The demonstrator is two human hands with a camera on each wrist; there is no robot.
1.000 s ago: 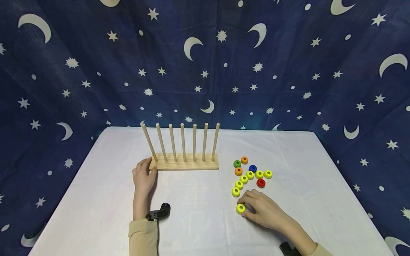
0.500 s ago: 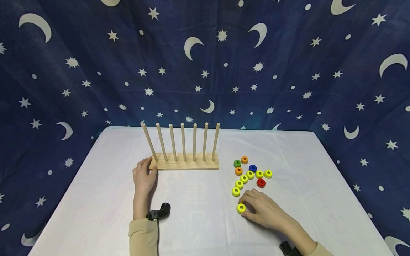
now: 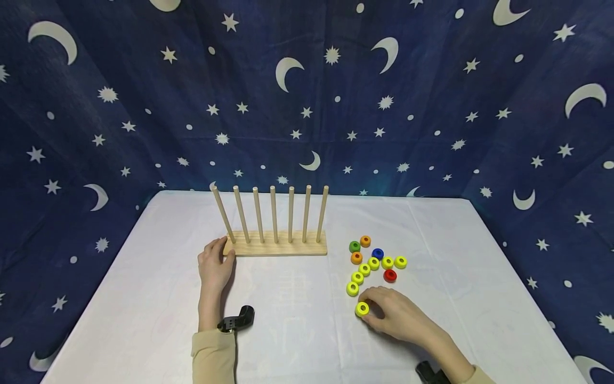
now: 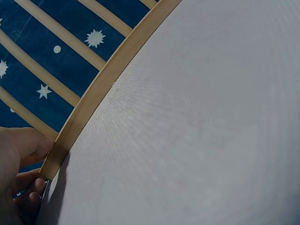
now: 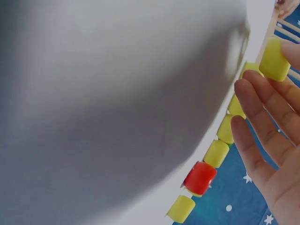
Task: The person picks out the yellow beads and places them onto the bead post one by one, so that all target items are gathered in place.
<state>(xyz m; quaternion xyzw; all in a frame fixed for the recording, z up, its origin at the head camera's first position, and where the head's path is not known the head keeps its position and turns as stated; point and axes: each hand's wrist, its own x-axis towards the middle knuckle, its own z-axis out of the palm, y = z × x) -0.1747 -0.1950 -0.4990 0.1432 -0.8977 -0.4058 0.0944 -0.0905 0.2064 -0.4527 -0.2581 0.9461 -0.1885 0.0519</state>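
Note:
In the head view my left hand (image 3: 216, 266) grips the left end of a wooden peg rack (image 3: 283, 249), which has a row of several upright bare pegs. The left wrist view shows the thumb and fingers around the end of the rack's base (image 4: 89, 101). My right hand (image 3: 400, 317) pinches a yellow bead (image 3: 362, 309) with a hole in it between thumb and index finger. From the right wrist, this yellow bead (image 5: 275, 59) looks raised a little off the table, and the other fingers extend beside it.
Beyond my right hand lie several yellow beads (image 3: 357, 278), a red bead (image 3: 390, 276), a blue bead (image 3: 378, 254), a green bead (image 3: 354, 246) and two orange beads (image 3: 356, 258). White cloth covers the table (image 3: 283, 320); a starry dark blue curtain (image 3: 259, 85) hangs behind.
My right hand has shifted the pinched yellow bead slightly away from me and to the right. The left hand and the rack have stayed in place.

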